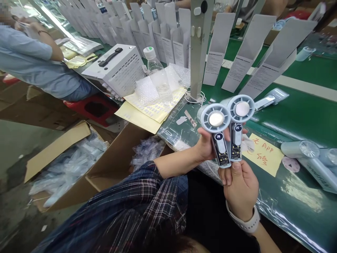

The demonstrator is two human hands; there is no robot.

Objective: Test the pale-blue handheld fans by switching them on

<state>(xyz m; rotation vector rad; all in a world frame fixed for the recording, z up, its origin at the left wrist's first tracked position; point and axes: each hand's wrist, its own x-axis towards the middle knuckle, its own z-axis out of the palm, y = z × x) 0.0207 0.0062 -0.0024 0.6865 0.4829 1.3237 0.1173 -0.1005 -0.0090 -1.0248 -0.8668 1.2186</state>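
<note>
Two light-blue handheld fans stand side by side in front of me, the left fan (216, 119) slightly lower than the right fan (241, 109). Both have round slotted heads and handles with visible circuit boards, and each small display reads 20. My left hand (206, 147) is closed around the handles from the left and behind, some fingers hidden. At the bottom ends, my right hand (241, 186) is closed with thumb and fingers at the right fan's base. A pale watch (244, 219) is on that wrist.
A metal post (198, 52) rises behind the fans. Tall white boxes (214, 52) line the green bench (310, 121). More fans (301, 149) lie right, beside a handwritten yellow note (263, 153). Left are a plastic bottle (158, 73), a white device (116, 68), a carton of bags (71, 168) and a seated person (39, 66).
</note>
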